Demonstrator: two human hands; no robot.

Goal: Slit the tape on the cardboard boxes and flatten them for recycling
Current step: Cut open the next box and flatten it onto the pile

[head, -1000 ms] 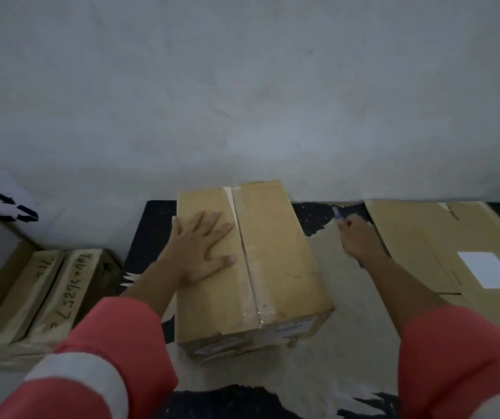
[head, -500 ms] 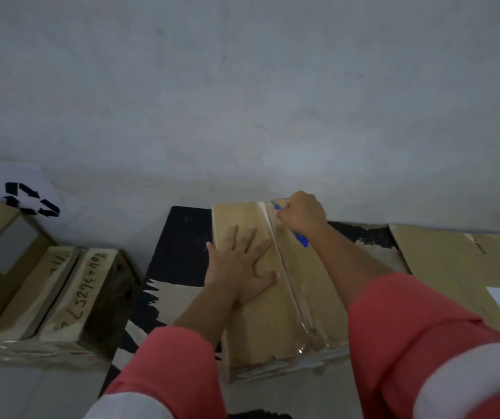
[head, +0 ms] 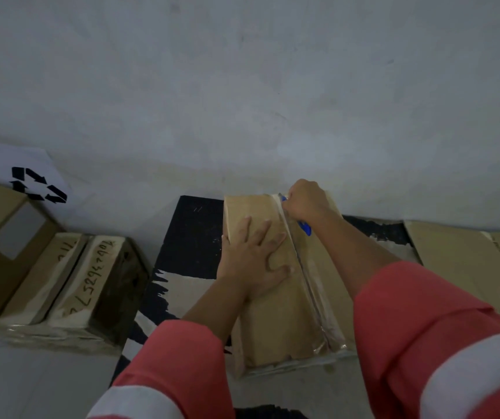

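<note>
Against a grey wall, the taped cardboard box [head: 272, 322] sits on a black-and-white mat [head: 194, 237]. The left hand [head: 251, 261] presses flat on its top, fingers spread. The right hand [head: 306, 201] grips a blue cutter [head: 304, 228] at the far end of the tape seam [head: 312, 297].

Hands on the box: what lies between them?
In the head view, the taped seam of the box runs between the left hand and the right hand, which grips a blue cutter.
</note>
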